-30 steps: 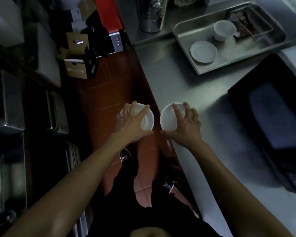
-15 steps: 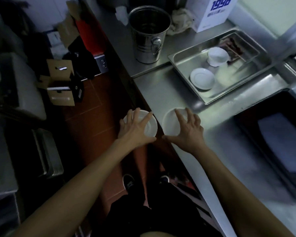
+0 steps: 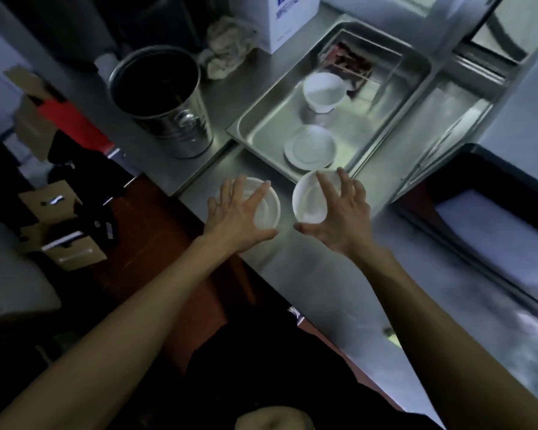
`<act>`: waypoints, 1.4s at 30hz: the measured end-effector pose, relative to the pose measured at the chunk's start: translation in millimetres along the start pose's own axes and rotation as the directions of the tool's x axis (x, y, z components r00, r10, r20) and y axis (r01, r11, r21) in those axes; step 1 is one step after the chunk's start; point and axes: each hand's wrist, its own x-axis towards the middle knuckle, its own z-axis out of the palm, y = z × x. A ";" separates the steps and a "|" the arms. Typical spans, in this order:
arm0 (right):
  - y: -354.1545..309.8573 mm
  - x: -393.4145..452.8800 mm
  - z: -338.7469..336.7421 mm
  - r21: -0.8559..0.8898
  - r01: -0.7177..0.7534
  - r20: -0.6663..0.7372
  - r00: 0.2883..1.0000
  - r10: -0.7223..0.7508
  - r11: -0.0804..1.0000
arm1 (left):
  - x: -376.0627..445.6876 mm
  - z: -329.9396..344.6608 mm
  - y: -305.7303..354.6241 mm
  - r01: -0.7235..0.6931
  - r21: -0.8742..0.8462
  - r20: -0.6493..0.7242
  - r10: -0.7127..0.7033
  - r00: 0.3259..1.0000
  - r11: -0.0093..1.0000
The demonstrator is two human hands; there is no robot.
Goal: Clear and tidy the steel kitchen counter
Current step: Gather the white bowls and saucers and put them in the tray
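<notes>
A dim kitchen: a brushed steel counter [image 3: 333, 274] runs diagonally, with a red-brown tiled floor [image 3: 156, 252] below its edge and cardboard boxes [image 3: 59, 225] on the floor well out from the left hand [image 3: 239, 218]. That hand holds a white dish [image 3: 267, 209] from above, fingers spread over its rim and thumb tucked under the near side, over the counter's edge. Just beside it the right hand [image 3: 339, 218] holds a second white bowl [image 3: 308, 200] the same way, tipped so its pale, plain inside faces the camera; fingers arch over the far rim and the thumb hooks the near rim. Just beyond the right hand's fingertips sits a shallow steel tray [image 3: 261, 135] holding a white saucer [image 3: 310, 147] and, farther in, a white cup [image 3: 323, 91], with a smaller insert of something dark red-brown [image 3: 351, 62] at the back that is too blurred to name. Beyond the left hand stands a steel bucket [image 3: 168, 97], its inside dark; behind it lie a crumpled cloth [image 3: 227, 48] and a white carton [image 3: 289, 20] cut off by the top edge. To the right of the right hand a dark-rimmed black tray [image 3: 485, 218] runs out of view. Whether either dish holds anything is hard to make out in the low light.
</notes>
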 end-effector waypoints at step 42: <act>16.4 97.4 4.5 0.087 -0.514 -0.190 0.833 0.520 0.854 | 275.3 21.8 67.5 -0.530 0.102 0.299 0.482 0.823 0.842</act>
